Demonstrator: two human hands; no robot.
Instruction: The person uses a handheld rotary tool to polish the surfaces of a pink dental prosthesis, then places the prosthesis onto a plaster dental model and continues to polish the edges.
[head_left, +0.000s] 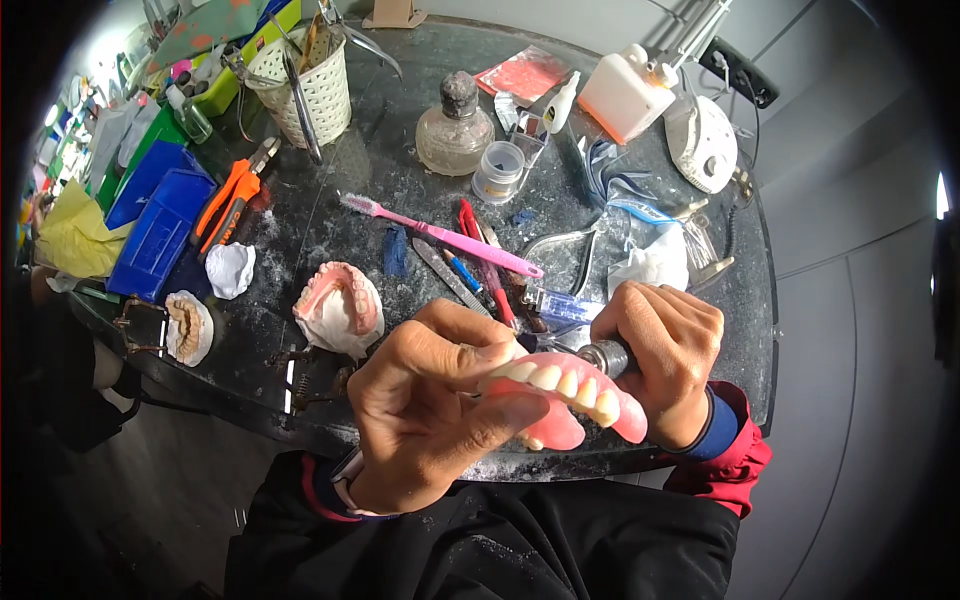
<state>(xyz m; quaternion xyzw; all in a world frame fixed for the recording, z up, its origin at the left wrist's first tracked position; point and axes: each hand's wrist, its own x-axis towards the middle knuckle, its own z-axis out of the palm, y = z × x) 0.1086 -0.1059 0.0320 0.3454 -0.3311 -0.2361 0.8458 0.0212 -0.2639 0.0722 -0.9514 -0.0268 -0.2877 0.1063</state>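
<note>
Seen from above, a person in a black garment with a red right sleeve works with bare hands over the near edge of a dark, glossy bench point(300, 220) dusted with white powder. A curved pink denture with a row of cream-coloured teeth point(585, 392) is held up at the near edge, right of the middle. The left hand point(430, 395) pinches it between thumb and bent fingers, with hardly any gap beyond the denture's thickness. The right hand point(665, 350) is curled, fingers folded, around a dark cylindrical tool with a metal collar point(606, 357), which points toward the denture from behind; whether its tip touches is hidden.

Left of the left hand, near the bench's near edge, sits a white plaster cast bearing pink gums and teeth point(345, 325). Toward the near left corner lie a white plaster lump point(230, 271) and a white cast with a tan tooth arch point(187, 328), with orange-handled pliers point(229, 205) above them beside a blue plastic box point(160, 235). A pink toothbrush point(445, 238) lies slanting across the middle. Toward the far edge stand a white perforated basket of tools point(310, 95), a squat glass jar with a dark top point(455, 135) and, at the far right corner, a white plastic container with pinkish liquid point(627, 93)
</note>
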